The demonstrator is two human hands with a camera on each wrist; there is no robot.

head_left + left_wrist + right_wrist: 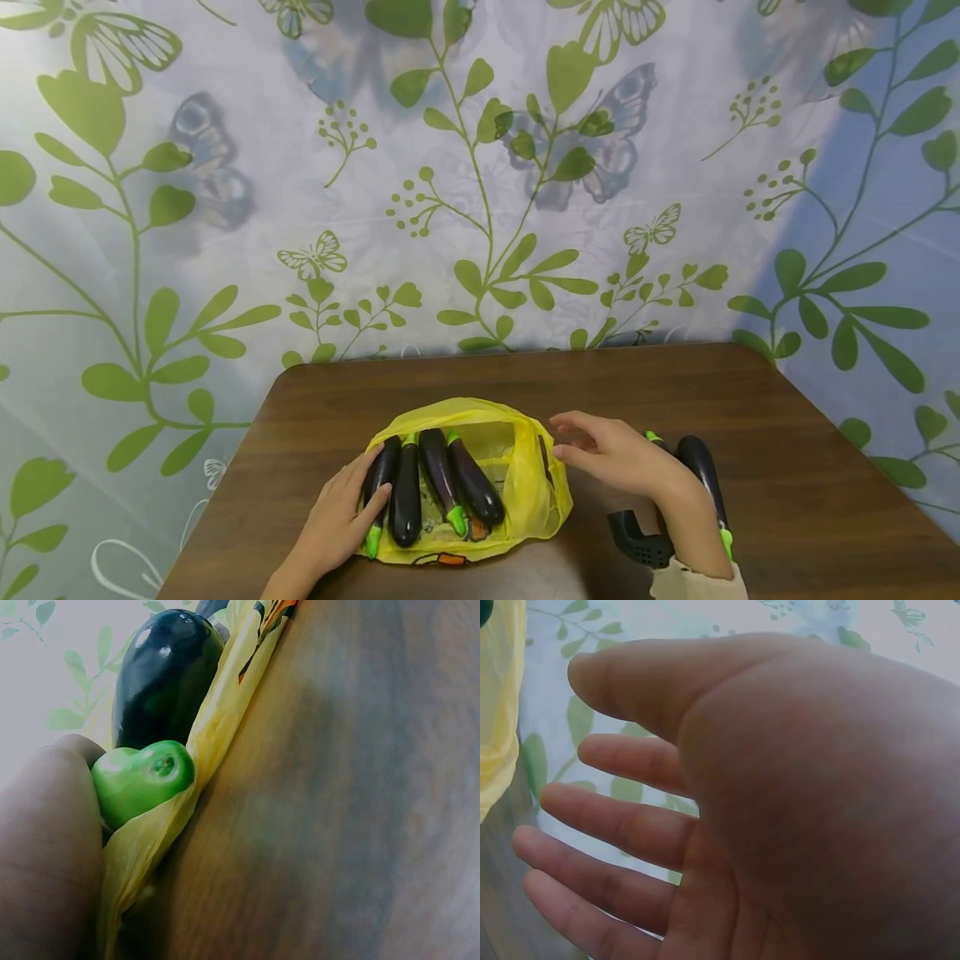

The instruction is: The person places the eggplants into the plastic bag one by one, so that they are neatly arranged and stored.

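Observation:
A yellow plastic bag (536,492) lies with its mouth open on the table, and several dark eggplants with green caps lie side by side in it. My left hand (341,508) rests at the bag's left side, its thumb across the leftmost eggplant (382,475). In the left wrist view that eggplant's green cap (142,780) sits beside the thumb, at the bag's edge. My right hand (611,454) is just right of the bag, fingers apart and holding nothing. Its spread fingers (622,821) show in the right wrist view, with the bag at the left edge.
Right of the bag, another eggplant (701,467) lies beside my right forearm, and a green cap (652,435) shows behind the wrist. A black perforated piece (641,542) is at that wrist. The brown table (480,375) backs onto a leaf-and-butterfly patterned cloth (420,275).

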